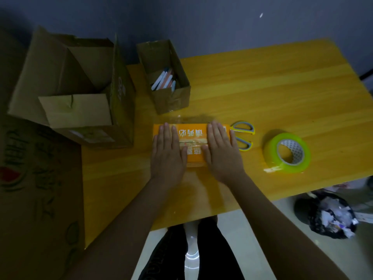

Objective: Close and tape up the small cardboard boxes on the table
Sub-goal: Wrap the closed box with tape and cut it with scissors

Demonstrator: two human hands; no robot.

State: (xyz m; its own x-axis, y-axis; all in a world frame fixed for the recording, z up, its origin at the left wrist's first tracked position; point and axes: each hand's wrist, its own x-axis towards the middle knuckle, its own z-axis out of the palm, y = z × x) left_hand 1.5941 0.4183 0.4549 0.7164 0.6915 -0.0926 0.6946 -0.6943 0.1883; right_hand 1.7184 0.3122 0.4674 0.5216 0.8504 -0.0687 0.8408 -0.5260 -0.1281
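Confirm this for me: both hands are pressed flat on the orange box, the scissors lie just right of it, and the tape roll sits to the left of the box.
One detail is wrong. The tape roll sits to the right of the orange box, beyond the scissors, not to its left. The head view shows it. The left hand and right hand do press flat on the box.

At the far left of your yellow wooden table (272, 81) stands a tall, narrow brown cardboard box (173, 98), open at the top, with white and pastel pens (164, 78) leaning inside it. Left of that you have a large open brown cardboard carton (84, 87), flaps raised, and nearer you another big carton printed with a watermelon design (38, 178). On the floor to your right sits a black rubbish bag (325, 216) full of crumpled paper.
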